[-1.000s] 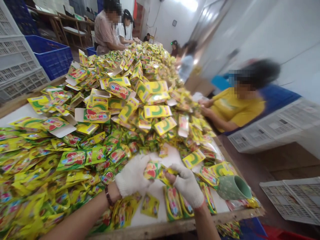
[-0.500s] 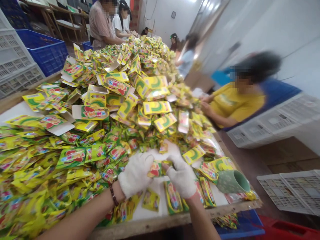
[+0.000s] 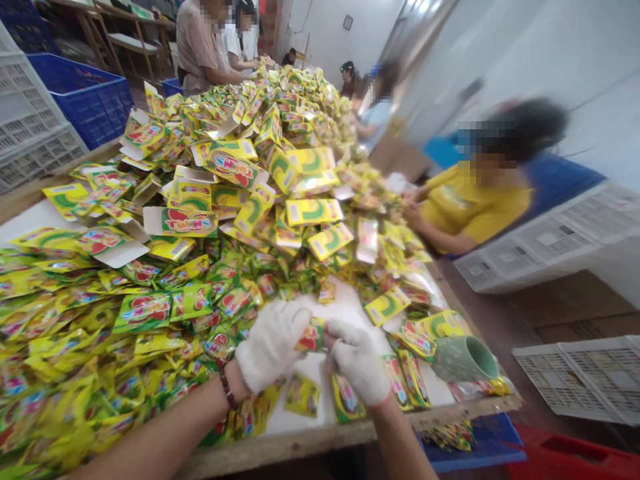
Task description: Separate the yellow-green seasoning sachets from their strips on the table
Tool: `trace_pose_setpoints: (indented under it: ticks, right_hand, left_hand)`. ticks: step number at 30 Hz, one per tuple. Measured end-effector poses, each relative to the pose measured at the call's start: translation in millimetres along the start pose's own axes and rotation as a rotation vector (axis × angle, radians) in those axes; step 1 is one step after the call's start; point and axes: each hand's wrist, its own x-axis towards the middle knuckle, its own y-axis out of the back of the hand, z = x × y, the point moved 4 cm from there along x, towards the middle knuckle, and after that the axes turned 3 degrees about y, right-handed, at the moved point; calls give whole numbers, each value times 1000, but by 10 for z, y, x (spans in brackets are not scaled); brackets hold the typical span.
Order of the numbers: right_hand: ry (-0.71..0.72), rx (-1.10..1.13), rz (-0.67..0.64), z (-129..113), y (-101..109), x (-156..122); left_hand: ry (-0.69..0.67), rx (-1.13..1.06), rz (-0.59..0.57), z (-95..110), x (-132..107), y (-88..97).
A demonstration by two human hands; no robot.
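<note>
Both of my hands wear white gloves and meet over the near edge of the table (image 3: 310, 440). My left hand (image 3: 270, 343) and my right hand (image 3: 356, 360) pinch the same small yellow and red sachet (image 3: 311, 335) between their fingertips, just above the white tabletop. More sachets (image 3: 302, 395) lie flat under and beside my hands. A huge heap of yellow-green sachets and folded cartons (image 3: 220, 193) covers the table to the left and beyond.
A green mug (image 3: 463, 360) lies on its side at the table's right corner. A person in a yellow shirt (image 3: 470, 207) works at the right side; other people stand at the far end. White crates (image 3: 585, 380) and a blue crate (image 3: 85, 100) flank the table.
My hands have drawn closer together around the sachet and shifted slightly toward me. The view has tilted a little lower.
</note>
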Motion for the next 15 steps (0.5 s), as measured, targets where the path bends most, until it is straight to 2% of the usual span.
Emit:
trace_pose_setpoints:
  ticks: [2,5,8,10,12,15]
  right_hand:
    - [-54,88,-33,21,-1,-20]
    - [-28,163,-38,19,8,-38]
    - [-10,146,-205,22,-74,-26]
    - [-2,97,-246,29,-89,3]
    - [35,19,-198,24,-49,39]
    - [138,-65,-49,-9,31,64]
  left_hand:
    - [36,-2,29,-4,-1,-2]
    - [83,-15,64,-4,-2,-6]
    - [91,-80,68,28,-10,-5]
    - [115,-202,52,38,-10,12]
    - [156,-416,-29,35,6,16]
    - [232,-771,-155,25,44,-2]
